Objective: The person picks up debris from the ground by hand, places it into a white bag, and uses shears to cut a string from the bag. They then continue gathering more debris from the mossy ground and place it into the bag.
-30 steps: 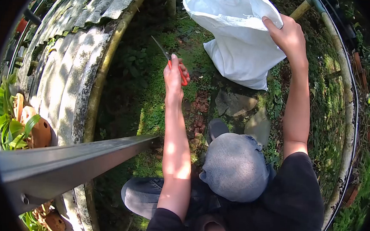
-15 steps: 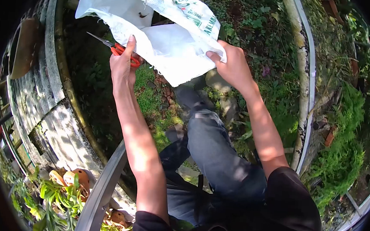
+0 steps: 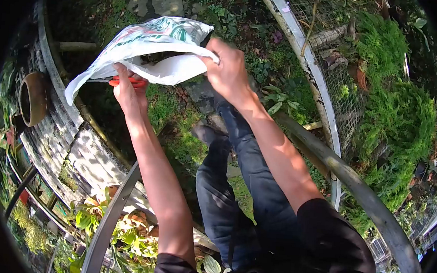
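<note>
A white woven plastic sack (image 3: 149,38) with green and red print hangs between my hands, its mouth gaping toward me. My left hand (image 3: 127,93) is closed, thumb on the near rim of the sack. The same hand holds a pair of scissors (image 3: 139,83) with orange handles; their blades point left beneath the sack and are mostly hidden. At the sack's right end, my right hand (image 3: 226,69) is wrapped around a gathered corner of the rim. The inside of the sack is mostly in shadow.
Below my arms are my legs (image 3: 235,187) on a mossy path with stones. A round rail (image 3: 360,190) runs along the right, near a pale beam (image 3: 315,75) and wire mesh. At left are weathered corrugated sheets (image 3: 95,154), a clay pot (image 3: 32,99) and a metal rail (image 3: 108,220).
The sack has come lower and to the left in view, its printed side now uppermost. My right hand has moved left and up. The view has shifted, and the round rail appears at right.
</note>
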Action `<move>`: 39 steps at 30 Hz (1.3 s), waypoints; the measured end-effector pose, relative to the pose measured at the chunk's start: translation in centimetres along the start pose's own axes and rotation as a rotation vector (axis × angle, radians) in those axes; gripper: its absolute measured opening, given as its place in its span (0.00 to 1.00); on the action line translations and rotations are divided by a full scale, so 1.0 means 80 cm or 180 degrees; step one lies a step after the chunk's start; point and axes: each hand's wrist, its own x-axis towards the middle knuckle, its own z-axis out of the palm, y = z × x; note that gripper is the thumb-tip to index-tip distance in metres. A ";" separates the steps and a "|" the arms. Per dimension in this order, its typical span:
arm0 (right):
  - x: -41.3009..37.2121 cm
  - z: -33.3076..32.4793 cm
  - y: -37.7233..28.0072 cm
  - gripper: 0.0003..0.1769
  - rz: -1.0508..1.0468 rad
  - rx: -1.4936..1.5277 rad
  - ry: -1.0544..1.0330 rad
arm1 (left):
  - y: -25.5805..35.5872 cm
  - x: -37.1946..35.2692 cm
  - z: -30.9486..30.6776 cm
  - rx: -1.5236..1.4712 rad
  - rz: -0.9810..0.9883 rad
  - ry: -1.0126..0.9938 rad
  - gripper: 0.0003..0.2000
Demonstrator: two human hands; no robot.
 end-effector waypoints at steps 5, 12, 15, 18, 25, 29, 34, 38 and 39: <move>-0.078 -0.024 -0.037 0.06 -0.0240 0.0197 0.0070 | -0.040 -0.038 -0.011 0.1337 -0.0430 0.0329 0.14; -0.111 -0.059 0.030 0.13 -0.0108 0.0324 -0.0561 | -0.095 -0.103 -0.004 0.0868 -0.0392 0.0525 0.14; -0.139 -0.079 0.080 0.15 0.1251 0.1694 -0.1740 | -0.121 -0.112 -0.009 0.1370 -0.0380 0.0430 0.17; -0.158 -0.097 0.184 0.21 0.1688 0.2285 -0.0979 | -0.144 -0.118 -0.008 0.1112 0.0008 0.0616 0.20; -0.260 -0.094 0.446 0.18 0.2583 0.0223 -0.0740 | -0.277 -0.104 -0.165 0.1267 0.0734 -0.0075 0.17; -0.324 -0.073 0.602 0.16 0.2301 -0.0557 -0.0926 | -0.330 -0.097 -0.164 0.1041 -0.0611 0.0978 0.06; -0.363 -0.050 0.658 0.08 0.1289 -0.1207 -0.0464 | -0.436 -0.053 -0.227 0.1003 -0.0711 0.0778 0.10; -0.378 -0.040 0.672 0.08 0.0067 -0.1853 -0.0269 | -0.505 -0.008 -0.244 0.1127 -0.0587 0.0430 0.09; -0.376 -0.044 0.667 0.09 -0.0425 -0.2019 -0.0233 | -0.519 0.000 -0.244 0.1200 -0.0503 0.0429 0.09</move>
